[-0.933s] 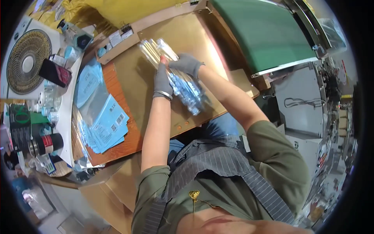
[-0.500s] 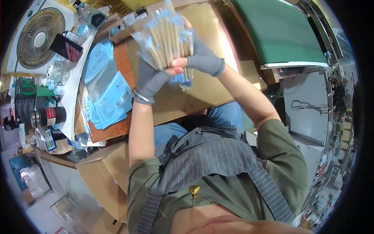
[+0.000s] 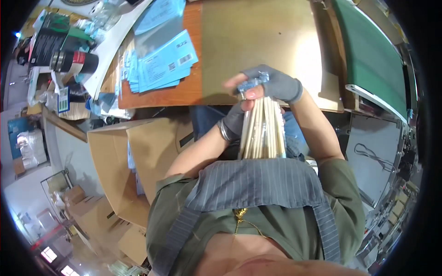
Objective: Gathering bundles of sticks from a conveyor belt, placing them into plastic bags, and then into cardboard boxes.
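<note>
Both hands have come back from the table toward the body since the earlier pictures, and the bundle of pale sticks (image 3: 261,131) now hangs upright close above the apron (image 3: 258,184) instead of lying out over the brown board (image 3: 258,41). It sits in a clear bag, with its top end pinched between the two hands and its lower end reaching down to the apron's edge. Right hand (image 3: 271,85), in a grey fingerless glove, is closed over the bag's top with the bare fingertips (image 3: 251,93) pressed on the gathered plastic; left hand (image 3: 235,122), also gloved, is wrapped around the bundle just below it, from the left side. Beyond the hands lies the table (image 3: 184,94), with a fan of blue packets (image 3: 161,62) off to the far left of them, and an open cardboard box (image 3: 133,161) stands below and left of the left hand. To handle this well, the lower hand should probably keep the sticks squeezed together so none slide loose, while the upper hand works only the plastic at the top.
</note>
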Available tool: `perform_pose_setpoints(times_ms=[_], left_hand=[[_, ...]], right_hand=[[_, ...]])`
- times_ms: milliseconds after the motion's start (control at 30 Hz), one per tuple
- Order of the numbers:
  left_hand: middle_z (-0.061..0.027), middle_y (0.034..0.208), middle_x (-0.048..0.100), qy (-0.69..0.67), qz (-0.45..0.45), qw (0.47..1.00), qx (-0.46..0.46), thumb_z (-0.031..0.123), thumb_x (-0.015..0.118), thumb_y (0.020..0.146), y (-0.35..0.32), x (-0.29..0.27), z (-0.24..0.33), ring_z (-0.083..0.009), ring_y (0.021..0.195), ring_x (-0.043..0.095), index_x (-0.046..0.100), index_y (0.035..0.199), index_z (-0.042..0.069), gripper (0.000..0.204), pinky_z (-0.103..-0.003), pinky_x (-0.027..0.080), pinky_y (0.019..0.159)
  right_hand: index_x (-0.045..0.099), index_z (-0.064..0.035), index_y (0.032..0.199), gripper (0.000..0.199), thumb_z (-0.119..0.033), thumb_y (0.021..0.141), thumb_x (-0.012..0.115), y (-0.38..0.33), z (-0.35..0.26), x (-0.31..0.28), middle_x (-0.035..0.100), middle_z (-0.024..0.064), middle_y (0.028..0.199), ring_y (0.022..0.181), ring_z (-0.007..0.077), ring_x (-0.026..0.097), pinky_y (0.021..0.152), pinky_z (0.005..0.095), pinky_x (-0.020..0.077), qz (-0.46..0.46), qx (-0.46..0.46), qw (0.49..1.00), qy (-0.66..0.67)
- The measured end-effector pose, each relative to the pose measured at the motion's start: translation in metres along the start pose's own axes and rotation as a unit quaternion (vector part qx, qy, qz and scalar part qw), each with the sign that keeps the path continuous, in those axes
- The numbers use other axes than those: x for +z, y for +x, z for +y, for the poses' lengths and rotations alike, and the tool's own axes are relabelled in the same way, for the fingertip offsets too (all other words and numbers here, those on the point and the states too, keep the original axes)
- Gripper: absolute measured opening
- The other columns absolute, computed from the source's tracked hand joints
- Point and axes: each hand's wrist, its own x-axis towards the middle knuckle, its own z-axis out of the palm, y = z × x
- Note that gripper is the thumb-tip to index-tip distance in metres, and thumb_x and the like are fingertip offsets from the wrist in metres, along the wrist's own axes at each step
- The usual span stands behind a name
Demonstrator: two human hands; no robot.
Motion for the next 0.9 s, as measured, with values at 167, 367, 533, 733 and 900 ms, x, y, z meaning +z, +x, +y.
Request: perform_pose_setpoints(times_ms=[167, 367, 533, 733, 900], left_hand=[[-0.0133, 0.116, 0.062, 0.499, 0.212, 0.840, 0.039, 0.049, 0.064, 0.086, -0.062, -0.056, 0.063, -0.0250, 0.104, 0.061, 0.056, 0.117, -0.004, 0.062, -0.036, 0.050, 0.086], [-0.0104, 0.111, 0.063, 0.908, 0.358, 0.094, 0.198, 0.023, 0.059, 0.087, -0.153, -0.155, 0.164, -0.0304, 0.094, 0.062, 0.059, 0.113, 0.004, 0.032, -0.040, 0.051, 0.080], [-0.0124, 0.101, 0.065, 0.853, 0.414, 0.257, 0.186, 0.024, 0.058, 0.088, -0.152, -0.140, 0.183, -0.0316, 0.088, 0.063, 0.064, 0.102, 0.008, 0.022, -0.041, 0.051, 0.076], [-0.0188, 0.079, 0.066, 0.824, 0.411, 0.367, 0.137, 0.025, 0.061, 0.086, -0.156, -0.121, 0.230, -0.0347, 0.074, 0.064, 0.066, 0.090, 0.002, 0.024, -0.041, 0.048, 0.068], [-0.0125, 0.066, 0.064, 0.768, 0.464, 0.413, 0.156, 0.031, 0.071, 0.080, -0.122, -0.090, 0.230, -0.0205, 0.061, 0.060, 0.070, 0.081, 0.002, 0.029, -0.032, 0.044, 0.060]], right_hand=[[0.063, -0.0002, 0.080, 0.021, -0.021, 0.079, 0.066, 0.006, 0.060, 0.007, 0.064, 0.0127, 0.078, 0.084, 0.0251, 0.063, 0.082, 0.0364, 0.0487, 0.071, -0.098, 0.980, 0.156], [0.058, -0.0027, 0.074, 0.014, -0.015, 0.080, 0.059, 0.009, 0.053, 0.016, 0.061, 0.0124, 0.073, 0.081, 0.0299, 0.062, 0.082, 0.0411, 0.0481, 0.118, -0.112, 0.970, 0.182], [0.058, -0.0019, 0.075, 0.015, -0.016, 0.081, 0.059, 0.004, 0.059, 0.014, 0.061, 0.0122, 0.074, 0.082, 0.0302, 0.062, 0.085, 0.0410, 0.0478, 0.138, -0.109, 0.967, 0.186], [0.058, -0.0011, 0.075, 0.016, -0.016, 0.080, 0.060, 0.005, 0.056, 0.014, 0.060, 0.0116, 0.073, 0.082, 0.0283, 0.062, 0.085, 0.0389, 0.0479, 0.136, -0.119, 0.968, 0.177], [0.061, 0.0011, 0.087, 0.022, -0.020, 0.079, 0.062, -0.002, 0.047, 0.018, 0.060, 0.0111, 0.074, 0.082, 0.0264, 0.062, 0.086, 0.0379, 0.0482, 0.151, -0.093, 0.974, 0.144]])
